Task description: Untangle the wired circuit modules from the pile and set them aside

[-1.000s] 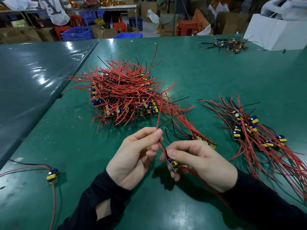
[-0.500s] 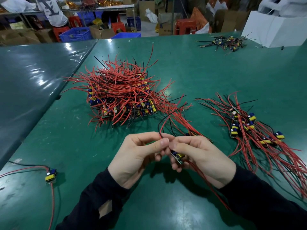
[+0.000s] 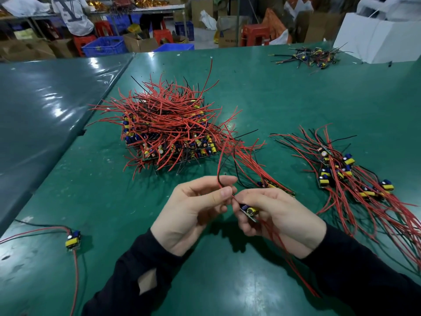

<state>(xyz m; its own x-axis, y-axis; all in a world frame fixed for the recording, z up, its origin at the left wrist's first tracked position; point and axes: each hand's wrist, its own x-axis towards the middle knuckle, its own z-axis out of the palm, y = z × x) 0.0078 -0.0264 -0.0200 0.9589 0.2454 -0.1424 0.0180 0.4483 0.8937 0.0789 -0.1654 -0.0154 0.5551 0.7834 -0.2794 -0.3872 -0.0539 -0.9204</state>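
A big tangled pile of red-wired circuit modules (image 3: pixel 168 131) lies on the green table (image 3: pixel 284 92), just beyond my hands. My right hand (image 3: pixel 280 217) grips one small module (image 3: pixel 249 210) with blue and yellow parts; its red wires trail down past my right wrist. My left hand (image 3: pixel 193 208) pinches a red and a black wire (image 3: pixel 219 176) of that module between thumb and forefinger, right beside the right fingertips. Another module (image 3: pixel 275 187) lies on the table just behind my right hand, its wires running back into the pile.
A spread of sorted modules (image 3: pixel 346 176) lies at the right. A single module (image 3: pixel 73 241) with long wires sits at the near left. A small dark tangle (image 3: pixel 312 57) and a white box (image 3: pixel 378 39) stand far right. A second table (image 3: pixel 45 106) adjoins on the left.
My hands came together: the left fingers slid down the wire to meet the right hand. The held module turned slightly, and its wires now bend upward in a loop.
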